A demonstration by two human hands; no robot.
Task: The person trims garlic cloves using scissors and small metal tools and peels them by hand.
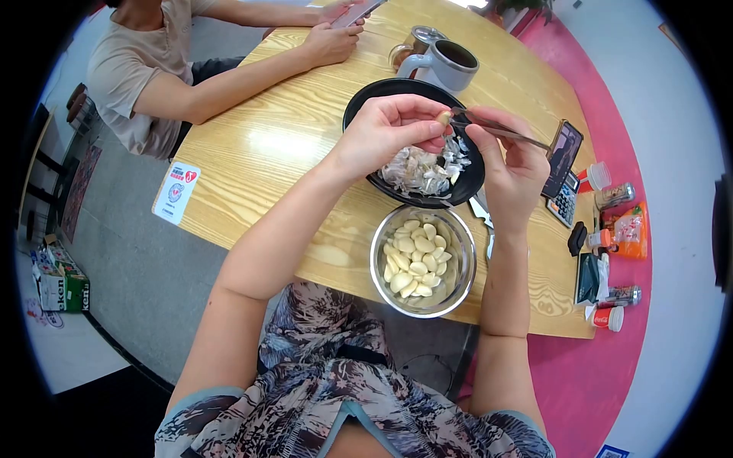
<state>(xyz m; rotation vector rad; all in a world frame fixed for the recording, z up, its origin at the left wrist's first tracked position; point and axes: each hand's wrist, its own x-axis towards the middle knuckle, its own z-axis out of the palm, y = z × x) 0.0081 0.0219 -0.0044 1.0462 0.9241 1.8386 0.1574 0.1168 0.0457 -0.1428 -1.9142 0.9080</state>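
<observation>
Above a black bowl (pixel 359 95), my left hand (pixel 391 136) pinches a garlic clove (pixel 443 117) between thumb and fingertips. My right hand (pixel 513 164) is closed around metal tweezers (pixel 500 131), whose tips meet the clove. Papery garlic skins (pixel 420 174) lie heaped in the black bowl, partly hidden by my hands. Nearer to me, at the table edge, a shiny round bowl (pixel 377 276) holds several peeled garlic cloves (pixel 416 259). To its right, partly under my right forearm, lie scissors (pixel 481 210).
Behind the black bowl stand a grey mug (pixel 450 67) and a glass jar (pixel 426 35). A propped phone (pixel 563 159), calculator (pixel 563 200), orange packet (pixel 630 233) and small jars (pixel 615 196) line the right side. Across the wooden table (pixel 252 164), another person (pixel 164 76) holds a phone (pixel 356 14).
</observation>
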